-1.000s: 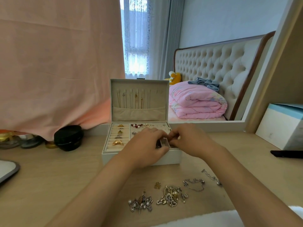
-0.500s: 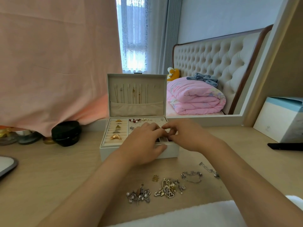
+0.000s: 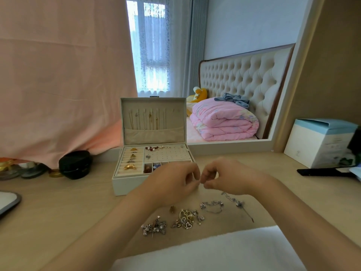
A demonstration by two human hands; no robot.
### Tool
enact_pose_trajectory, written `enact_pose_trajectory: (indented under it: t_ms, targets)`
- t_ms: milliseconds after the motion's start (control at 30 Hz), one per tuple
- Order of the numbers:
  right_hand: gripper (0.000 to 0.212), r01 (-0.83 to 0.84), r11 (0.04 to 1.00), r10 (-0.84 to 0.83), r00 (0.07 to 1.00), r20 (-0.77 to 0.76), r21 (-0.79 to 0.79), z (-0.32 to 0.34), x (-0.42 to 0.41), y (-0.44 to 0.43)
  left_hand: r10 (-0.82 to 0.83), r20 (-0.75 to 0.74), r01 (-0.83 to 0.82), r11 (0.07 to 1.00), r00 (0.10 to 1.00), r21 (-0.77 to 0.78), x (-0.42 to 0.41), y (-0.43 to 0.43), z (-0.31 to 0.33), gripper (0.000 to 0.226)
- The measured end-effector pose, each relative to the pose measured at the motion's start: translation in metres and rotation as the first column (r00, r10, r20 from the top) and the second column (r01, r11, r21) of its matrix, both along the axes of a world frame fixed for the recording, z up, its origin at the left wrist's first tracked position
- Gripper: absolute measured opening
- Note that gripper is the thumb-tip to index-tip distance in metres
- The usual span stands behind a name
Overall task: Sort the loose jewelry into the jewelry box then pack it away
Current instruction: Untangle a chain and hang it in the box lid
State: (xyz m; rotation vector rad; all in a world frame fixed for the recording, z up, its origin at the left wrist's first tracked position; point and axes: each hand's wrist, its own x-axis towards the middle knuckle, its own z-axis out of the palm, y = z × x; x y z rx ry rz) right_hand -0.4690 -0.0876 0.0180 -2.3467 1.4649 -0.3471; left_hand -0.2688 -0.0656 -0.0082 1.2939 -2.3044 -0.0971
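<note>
The jewelry box [image 3: 154, 169] stands open on the surface [image 3: 58, 212], lid upright, rings and earrings already seated in its tray. Loose jewelry [image 3: 185, 219] lies in small heaps just in front of it. The left hand [image 3: 173, 184] and right hand [image 3: 226, 178] meet fingertip to fingertip at the box's front right corner, pinched narrow; whether anything tiny sits between them cannot be told. A small piece could slip and vanish among the heaps, and the tangled chains may snag and drag neighbours along.

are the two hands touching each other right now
Cannot tell. In the head view the left hand and right hand meet fingertip to fingertip beside the jewelry box; no gap or contact shows plainly.
</note>
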Motion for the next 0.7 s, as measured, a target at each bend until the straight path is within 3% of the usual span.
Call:
enact_pose_trajectory:
  t_ms: [233, 467, 700]
  targets:
    - [0.015, 0.006, 0.989, 0.001, 0.999, -0.047, 0.145, -0.021, -0.010, 0.012, -0.017, 0.147, -0.005, 0.989, 0.989, 0.149, -0.015, 0.008, -0.026, 0.019]
    - [0.009, 0.001, 0.989, 0.005, 0.999, -0.044, 0.148, -0.032, -0.010, 0.003, 0.048, 0.040, -0.055, 0.980, 0.998, 0.189, -0.021, 0.007, -0.032, 0.019]
    - [0.009, -0.007, 0.992, 0.010, 1.000, -0.020, 0.125, -0.036, -0.008, -0.002, 0.121, -0.079, -0.087, 0.936, 0.989, 0.342, -0.022, 0.002, -0.034, 0.011]
